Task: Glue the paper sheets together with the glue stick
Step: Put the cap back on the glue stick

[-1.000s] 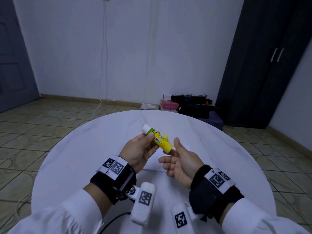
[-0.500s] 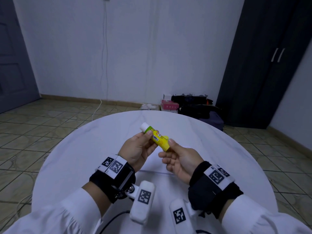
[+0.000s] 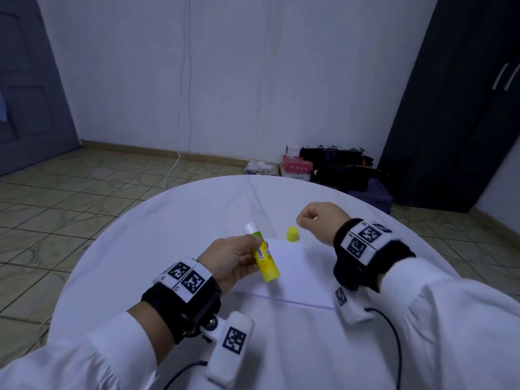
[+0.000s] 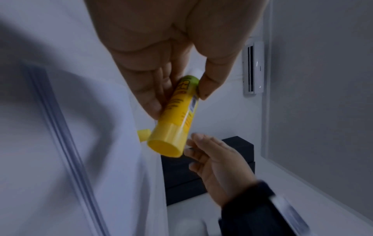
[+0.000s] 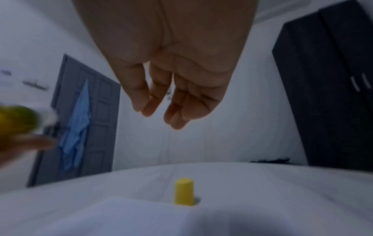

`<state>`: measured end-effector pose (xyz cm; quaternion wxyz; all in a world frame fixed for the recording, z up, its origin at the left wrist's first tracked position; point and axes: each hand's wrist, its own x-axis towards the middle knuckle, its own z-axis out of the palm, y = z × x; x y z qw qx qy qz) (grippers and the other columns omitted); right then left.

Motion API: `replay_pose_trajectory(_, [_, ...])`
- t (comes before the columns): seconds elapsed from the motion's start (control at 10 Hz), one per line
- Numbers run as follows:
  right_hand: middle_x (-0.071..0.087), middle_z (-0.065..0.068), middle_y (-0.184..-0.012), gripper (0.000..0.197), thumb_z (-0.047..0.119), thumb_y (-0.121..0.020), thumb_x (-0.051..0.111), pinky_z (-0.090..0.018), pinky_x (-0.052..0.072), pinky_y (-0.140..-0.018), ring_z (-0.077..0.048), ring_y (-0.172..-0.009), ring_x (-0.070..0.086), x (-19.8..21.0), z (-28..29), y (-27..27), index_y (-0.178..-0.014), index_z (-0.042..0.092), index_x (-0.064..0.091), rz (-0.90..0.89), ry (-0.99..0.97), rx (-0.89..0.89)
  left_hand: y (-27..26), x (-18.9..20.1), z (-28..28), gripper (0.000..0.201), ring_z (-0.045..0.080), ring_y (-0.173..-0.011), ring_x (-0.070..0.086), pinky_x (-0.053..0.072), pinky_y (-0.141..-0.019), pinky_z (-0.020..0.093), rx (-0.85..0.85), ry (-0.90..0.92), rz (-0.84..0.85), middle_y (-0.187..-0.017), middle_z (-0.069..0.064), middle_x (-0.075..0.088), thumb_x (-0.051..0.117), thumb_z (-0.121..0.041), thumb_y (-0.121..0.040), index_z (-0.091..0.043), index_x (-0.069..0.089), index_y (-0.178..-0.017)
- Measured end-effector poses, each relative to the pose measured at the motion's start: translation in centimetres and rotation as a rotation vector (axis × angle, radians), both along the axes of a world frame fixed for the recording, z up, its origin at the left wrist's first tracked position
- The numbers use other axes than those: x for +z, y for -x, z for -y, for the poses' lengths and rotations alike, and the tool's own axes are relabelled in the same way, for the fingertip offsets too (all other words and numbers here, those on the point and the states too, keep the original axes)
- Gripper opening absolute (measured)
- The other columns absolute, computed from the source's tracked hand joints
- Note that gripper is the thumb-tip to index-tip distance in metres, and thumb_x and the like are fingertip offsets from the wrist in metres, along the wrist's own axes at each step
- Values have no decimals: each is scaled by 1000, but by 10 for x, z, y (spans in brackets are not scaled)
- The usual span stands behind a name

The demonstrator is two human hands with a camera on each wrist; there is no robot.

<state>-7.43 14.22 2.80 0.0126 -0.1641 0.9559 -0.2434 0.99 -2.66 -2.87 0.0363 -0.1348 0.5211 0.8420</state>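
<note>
- Yellow glue stick (image 3: 264, 257) is in the left hand (image 3: 231, 260), held up above the counter (image 3: 146, 243) and tilted, with its white tip pointing up and away.
- Left fingers (image 4: 150, 95) and thumb are curled round the stick near its green top end, pinching it. Its flat yellow bottom points toward the wrist camera.
- Yellow cap (image 3: 292, 234) is off the stick. It stands upright on the counter, just past the far edge of the paper sheets (image 3: 298, 274).
- White paper sheets lie flat on the counter, between the two hands and near the person.
- Right hand (image 3: 320, 220) is up in the air over the counter, just beside the cap and not touching it.
- Right fingers (image 5: 177, 110) hang down loosely bent and hold nothing.
- Both wrists wear black bands with black-and-white square marks, and both arms have white sleeves.
- Round and white, the counter stands on a tiled floor.
- Past the counter, a pink box (image 3: 297, 166) and dark bags (image 3: 340, 170) sit on the floor by the wall, next to a dark wardrobe (image 3: 461, 102).
- Off to the left there is a grey door (image 5: 88, 121) with a blue cloth (image 5: 77, 127) hanging on it.
</note>
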Motion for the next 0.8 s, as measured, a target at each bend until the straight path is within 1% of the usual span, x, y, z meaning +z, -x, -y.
replay_pose_trajectory(0.1, [49, -7, -140, 33, 15, -98, 46, -25, 36, -99, -22, -125, 47, -9, 17, 46, -129, 12, 56, 57, -252, 18, 6, -7, -1, 10, 23, -65, 63, 58, -61, 30, -51, 49, 67, -82, 15, 67, 54, 2, -89, 3, 63, -87])
replay_pose_trajectory(0.2, [35, -3, -151, 43, 12, -100, 41, -21, 29, -104, -20, -135, 37, -24, 36, 75, -141, 22, 42, 142, -395, 69, 10, -16, -2, 12, 21, -63, 64, 58, -59, 28, -112, 108, 89, -81, 14, 68, 55, 6, -86, 1, 65, -81])
replay_pose_trajectory(0.3, [43, -6, -145, 41, 12, -98, 46, -14, 34, -92, -23, -131, 43, -48, 43, 92, -139, 14, 47, 199, -542, 108, 11, -25, -2, 17, 20, -68, 63, 56, -57, 23, -169, 145, 86, -82, 11, 69, 56, 10, -85, -2, 67, -81])
replay_pose_trajectory(0.4, [58, -7, -131, 34, 27, -90, 51, -36, 46, -99, -27, -115, 57, -81, 43, 118, -121, 16, 60, 152, -665, 121, 11, -30, -2, 21, 16, -64, 64, 54, -55, 21, -219, 151, 78, -78, 9, 69, 55, 14, -85, -2, 68, -81])
replay_pose_trajectory(0.5, [56, -13, -130, 36, 19, -90, 58, -37, 43, -98, -30, -120, 53, -56, 46, 93, -124, 8, 58, 192, -476, -72, 9, -34, -5, 23, 13, -64, 67, 55, -59, 20, -255, 156, 65, -79, 7, 71, 56, 17, -83, -3, 68, -84])
replay_pose_trajectory(0.6, [56, -13, -130, 42, 16, -87, 63, -34, 42, -97, -28, -120, 53, -27, 35, 72, -127, 8, 56, 173, -239, -115, 4, -33, -10, 28, 12, -70, 66, 55, -65, 19, -284, 183, 33, -83, 6, 71, 59, 20, -79, -5, 70, -87])
replay_pose_trajectory(0.7, [67, -7, -102, 37, 13, -82, 72, -28, 50, -85, -18, -89, 65, -4, 17, 41, -118, 9, 63, 246, -7, -43, -5, -31, -18, 32, 12, -75, 65, 54, -73, 18, -322, 257, -5, -86, 4, 70, 72, 10, -60, -7, 72, -87])
replay_pose_trajectory(0.8, [67, -1, -85, 37, 3, -77, 75, -28, 53, -85, -12, -70, 63, 8, -7, -5, -112, 10, 67, 335, 205, 87, -13, -29, -28, 36, 15, -79, 61, 50, -76, 20, -338, 357, -11, -84, 6, 68, 74, 5, -58, -7, 72, -92])
